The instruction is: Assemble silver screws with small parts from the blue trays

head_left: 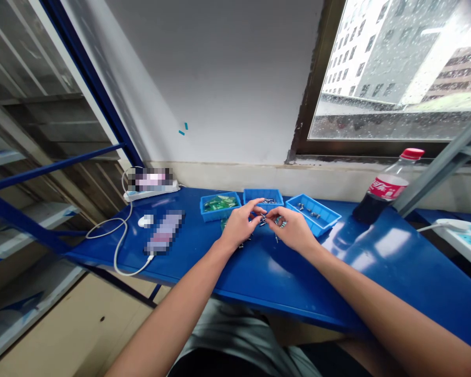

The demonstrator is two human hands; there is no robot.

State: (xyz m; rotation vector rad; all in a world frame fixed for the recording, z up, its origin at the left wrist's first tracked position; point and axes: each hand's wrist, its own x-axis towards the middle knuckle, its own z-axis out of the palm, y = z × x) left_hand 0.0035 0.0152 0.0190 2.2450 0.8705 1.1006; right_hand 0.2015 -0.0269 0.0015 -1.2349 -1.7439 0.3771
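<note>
here, left hand [237, 226], right hand [293, 229], metal part [263, 218] between

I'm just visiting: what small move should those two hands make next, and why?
Perhaps a slight turn of the small metal parts, since the left hand and right hand meet around them above the blue table. That seems more sensible than reaching for another piece.

Worktop [196, 241] coloured plain blue, matched by three plastic trays [220, 214]. Green seen on left tray's pieces [219, 202], silver on small metal parts [268, 201]. Cola bottle [384, 189] labelled red with white script, capped red, filled with near-black liquid [368, 207]. Grey wall [235, 94] marked by two teal strips [181, 132]. White shown on cable [127, 274].
</note>
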